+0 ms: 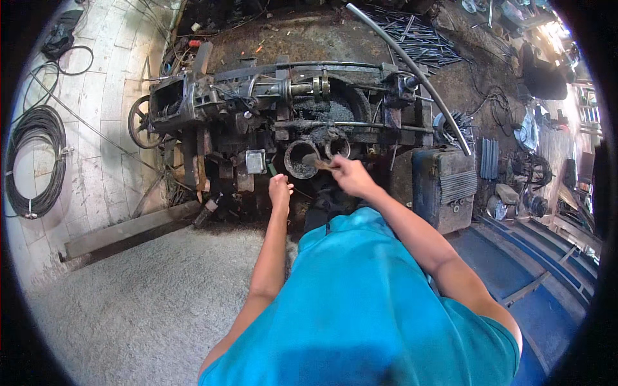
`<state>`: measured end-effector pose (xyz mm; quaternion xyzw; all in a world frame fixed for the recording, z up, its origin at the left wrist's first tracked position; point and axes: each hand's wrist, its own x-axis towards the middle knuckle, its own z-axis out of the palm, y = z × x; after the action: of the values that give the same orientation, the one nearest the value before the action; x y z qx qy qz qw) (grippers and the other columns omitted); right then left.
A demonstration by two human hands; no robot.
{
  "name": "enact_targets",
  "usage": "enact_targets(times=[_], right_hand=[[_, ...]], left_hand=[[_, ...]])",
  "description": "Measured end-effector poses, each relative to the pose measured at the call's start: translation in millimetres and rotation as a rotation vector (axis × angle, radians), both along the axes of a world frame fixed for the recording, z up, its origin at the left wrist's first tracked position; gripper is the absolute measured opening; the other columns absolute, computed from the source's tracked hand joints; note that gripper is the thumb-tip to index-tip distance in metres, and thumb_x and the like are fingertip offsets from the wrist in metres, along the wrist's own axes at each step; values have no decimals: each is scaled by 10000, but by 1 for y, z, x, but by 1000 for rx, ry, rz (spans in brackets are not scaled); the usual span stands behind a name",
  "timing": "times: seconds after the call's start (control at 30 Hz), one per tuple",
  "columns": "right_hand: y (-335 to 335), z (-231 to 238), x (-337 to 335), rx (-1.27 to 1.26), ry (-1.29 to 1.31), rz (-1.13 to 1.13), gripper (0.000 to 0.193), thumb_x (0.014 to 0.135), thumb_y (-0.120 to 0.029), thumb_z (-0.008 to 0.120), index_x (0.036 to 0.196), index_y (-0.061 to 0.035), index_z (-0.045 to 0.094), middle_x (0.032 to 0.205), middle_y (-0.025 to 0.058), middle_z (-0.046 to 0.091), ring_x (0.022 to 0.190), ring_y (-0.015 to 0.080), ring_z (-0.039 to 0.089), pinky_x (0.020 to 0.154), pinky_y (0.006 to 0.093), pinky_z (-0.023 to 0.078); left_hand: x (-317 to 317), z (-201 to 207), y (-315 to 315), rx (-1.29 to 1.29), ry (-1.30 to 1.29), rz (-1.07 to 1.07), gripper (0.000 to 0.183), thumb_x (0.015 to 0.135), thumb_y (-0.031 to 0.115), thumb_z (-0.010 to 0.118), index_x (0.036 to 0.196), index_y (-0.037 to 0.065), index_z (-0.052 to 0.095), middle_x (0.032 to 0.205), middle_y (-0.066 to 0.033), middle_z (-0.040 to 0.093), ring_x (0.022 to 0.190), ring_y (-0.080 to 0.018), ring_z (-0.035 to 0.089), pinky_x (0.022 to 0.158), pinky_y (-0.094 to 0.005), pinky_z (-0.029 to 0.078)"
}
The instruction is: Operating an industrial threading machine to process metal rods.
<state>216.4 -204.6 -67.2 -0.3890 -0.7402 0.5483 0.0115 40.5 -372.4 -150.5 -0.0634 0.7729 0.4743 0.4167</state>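
My right hand [353,177] is closed round the handle of a brush [324,165]. Its head reaches over the mouth of a round, grimy container [289,168] with grey metal chips inside. Lower and to the left, my left hand [280,191] is closed, with a thin green stick-like piece [271,168] rising from its fingers; what kind of thing it is cannot be made out. A smaller round container [347,146] stands to the right of the first. Just beyond my left hand sits a small, clear square box [255,161].
A greasy lathe-like machine [257,96] spans the far side, with a handwheel [143,122] at its left. A long curved bar [412,67] slants over its right end. Nearer on the right is a metal cabinet [444,186]. Coiled cable [56,161] hangs at the left wall.
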Motion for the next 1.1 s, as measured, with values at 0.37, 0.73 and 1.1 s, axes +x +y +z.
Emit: enact_targets(times=[0.37, 0.73, 1.1], right_hand=[[-56, -55, -19, -92, -285, -22, 312, 910, -255, 521, 1145, -62, 448, 894, 266, 651, 874, 456, 633, 777, 533, 485], [-7, -74, 21, 81, -300, -307, 240, 846, -240, 603, 998, -58, 562, 897, 189, 660, 907, 390, 637, 780, 480, 507], [-3, -82, -6, 450, -338, -66, 365, 803, -244, 677, 1055, -30, 521, 1012, 188, 611, 906, 376, 645, 743, 479, 537]], left_hand=[[10, -22, -7, 295, -383, 69, 464, 952, 256, 503, 1322, 17, 356, 1222, -195, 530, 966, -358, 663, 821, -425, 547], [0, -6, -7, -66, -14, -3, 522, 881, 204, 579, 1337, 21, 403, 1192, -128, 585, 803, -171, 636, 630, -304, 509], [3, -15, -8, -26, 407, -235, 469, 901, 140, 579, 1311, -14, 408, 1252, -150, 554, 946, -184, 622, 720, -291, 511]])
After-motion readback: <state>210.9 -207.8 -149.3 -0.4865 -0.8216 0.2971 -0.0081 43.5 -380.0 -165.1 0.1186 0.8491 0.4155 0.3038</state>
